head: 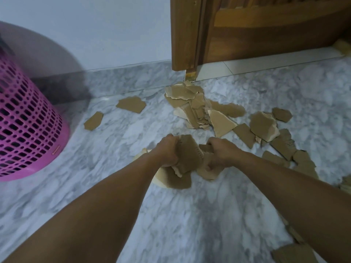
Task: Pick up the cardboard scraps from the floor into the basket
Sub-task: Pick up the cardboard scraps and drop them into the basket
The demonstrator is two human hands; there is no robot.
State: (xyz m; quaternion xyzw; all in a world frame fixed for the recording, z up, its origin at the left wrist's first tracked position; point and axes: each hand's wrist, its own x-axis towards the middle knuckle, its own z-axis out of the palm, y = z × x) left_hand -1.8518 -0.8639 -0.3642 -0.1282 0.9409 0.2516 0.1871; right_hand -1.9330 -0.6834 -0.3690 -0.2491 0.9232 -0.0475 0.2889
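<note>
Brown cardboard scraps lie scattered over the marble floor [190,215]. My left hand [167,150] grips a bunch of scraps [190,154] at the middle of the view. My right hand [218,152] grips more scraps [208,172] right beside it, the two bunches touching. A heap of scraps [191,105] sits further off by the door frame. Two single pieces [131,104] [93,120] lie to the left. The pink perforated basket [28,126] stands at the far left, well away from both hands.
A wooden door [266,29] and its frame [185,33] stand behind the heap. A pale wall [104,29] runs along the back left. More scraps [281,141] spread along the right side, and one piece [294,253] lies near the bottom right.
</note>
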